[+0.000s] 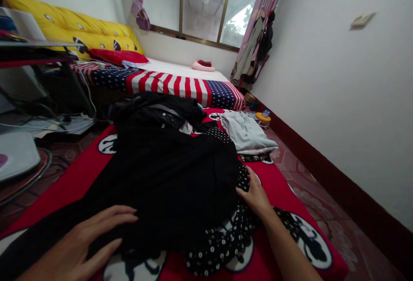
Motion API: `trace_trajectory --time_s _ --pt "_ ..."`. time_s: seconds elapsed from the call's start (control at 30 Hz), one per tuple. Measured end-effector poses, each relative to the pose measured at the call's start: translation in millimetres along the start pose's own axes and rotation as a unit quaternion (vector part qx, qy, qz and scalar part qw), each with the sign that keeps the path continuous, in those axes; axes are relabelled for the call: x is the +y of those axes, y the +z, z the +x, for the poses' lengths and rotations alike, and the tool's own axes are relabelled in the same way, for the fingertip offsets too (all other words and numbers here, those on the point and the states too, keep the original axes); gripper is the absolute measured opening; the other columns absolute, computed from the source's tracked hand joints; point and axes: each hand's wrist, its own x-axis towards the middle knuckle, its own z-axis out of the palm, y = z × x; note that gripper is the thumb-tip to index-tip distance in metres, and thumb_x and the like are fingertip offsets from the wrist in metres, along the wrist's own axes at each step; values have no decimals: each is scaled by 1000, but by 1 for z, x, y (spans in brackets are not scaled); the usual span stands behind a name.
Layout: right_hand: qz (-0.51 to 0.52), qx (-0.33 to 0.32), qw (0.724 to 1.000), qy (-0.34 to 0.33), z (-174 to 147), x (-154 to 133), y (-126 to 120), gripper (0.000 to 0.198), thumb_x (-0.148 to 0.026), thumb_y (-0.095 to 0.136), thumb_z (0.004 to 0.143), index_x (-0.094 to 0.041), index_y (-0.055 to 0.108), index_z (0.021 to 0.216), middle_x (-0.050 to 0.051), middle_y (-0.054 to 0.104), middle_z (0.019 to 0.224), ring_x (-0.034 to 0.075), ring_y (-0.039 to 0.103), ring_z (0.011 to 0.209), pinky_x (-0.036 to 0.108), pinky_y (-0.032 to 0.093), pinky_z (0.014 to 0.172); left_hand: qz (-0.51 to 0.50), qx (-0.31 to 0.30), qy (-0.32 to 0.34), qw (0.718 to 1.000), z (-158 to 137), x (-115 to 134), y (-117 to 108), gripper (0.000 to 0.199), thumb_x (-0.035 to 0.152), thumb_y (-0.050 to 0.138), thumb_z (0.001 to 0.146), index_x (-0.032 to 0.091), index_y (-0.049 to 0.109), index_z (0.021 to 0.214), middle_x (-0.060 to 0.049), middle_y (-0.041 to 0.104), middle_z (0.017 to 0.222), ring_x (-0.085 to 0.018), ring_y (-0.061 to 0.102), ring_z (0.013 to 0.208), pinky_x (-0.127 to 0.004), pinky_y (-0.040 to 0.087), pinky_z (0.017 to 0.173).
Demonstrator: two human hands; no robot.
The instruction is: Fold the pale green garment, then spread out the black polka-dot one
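A black long-sleeved garment (174,177) lies spread over a red blanket (290,199) with round white patches. Its ruffled edges, black with white dots (222,242), run along the right and front sides. My left hand (90,238) rests on the near left part of the black cloth, fingers stretched out and thumb apart. On the right, my right hand (256,192) touches the dotted ruffle, its fingers spread with thumb and forefinger apart. The fingertips lie on the cloth, and I see nothing gripped in either hand.
Beyond the garment lies a dark clothes pile (158,109). A stack of folded light clothes (247,132) sits at the blanket's right edge. A white stool (17,156) and desk stand left. Farther back is a bed with a striped, starred cover (174,84); a wall (348,100) bounds the right.
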Motion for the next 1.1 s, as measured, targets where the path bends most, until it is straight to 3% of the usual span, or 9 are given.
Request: trace_trajectory --time_s 0.2,0.37,0.47,0.57,0.63,0.77,0.83,0.97,1.1 --pt "83 -60 995 -4 2 -37 -15 23 -25 60 66 -19 66 87 1 68 78 20 63 72 33 50 69 -92 -12 11 996 45 35 18 31 44 55 87 35 68 114 -2 67 118 -20 64 107 -29 51 95" --pt "180 184 966 40 -7 -38 -87 30 -39 71 67 -22 66 91 0 66 79 18 59 66 27 45 58 -139 -151 22 978 37 46 10 29 44 49 92 26 70 86 -2 66 95 -16 63 88 -22 48 78" --pt "120 289 949 35 -9 -22 -101 28 -34 65 72 -23 66 98 3 67 89 21 62 75 29 47 63 -172 -214 25 961 28 53 12 35 43 46 93 21 65 74 -1 63 85 -13 61 78 -20 45 70" --pt "-87 159 983 37 -4 -1 -89 22 -19 59 68 -22 70 87 6 67 84 24 63 75 34 48 66 -183 -231 7 955 23 62 11 29 38 52 90 20 62 70 1 63 78 -12 60 72 -20 42 67" --pt "-233 58 971 19 1 3 -76 22 -14 57 66 -20 71 82 12 66 90 29 64 82 39 49 70 -187 -249 -9 950 24 69 4 19 34 57 86 22 66 75 2 65 79 -13 62 76 -21 43 69" --pt "-265 116 950 -118 5 -19 -47 28 -27 53 82 -17 68 102 17 55 123 35 54 113 49 46 92 -218 -288 -44 931 39 74 -15 16 30 58 83 26 71 91 2 69 81 -15 65 76 -20 46 65" --pt "-180 80 962 -187 5 -33 -29 30 -35 52 86 -20 65 109 12 53 129 29 52 119 45 43 101 -216 -234 -39 947 52 61 -15 21 34 54 87 25 70 97 1 71 86 -15 66 79 -21 49 70" --pt "-98 -54 973 -204 9 -31 5 33 -39 53 86 -24 63 113 8 57 124 24 57 113 39 48 98 -37 13 -49 998 61 0 12 43 44 47 91 25 59 128 -9 56 137 -27 53 124 -42 41 104" --pt "-110 -48 975 -188 15 -9 21 28 -39 52 87 -25 67 105 6 61 118 25 58 111 40 48 96 136 71 -75 985 39 -46 40 53 47 45 92 31 43 142 -6 39 153 -31 37 138 -55 32 110"
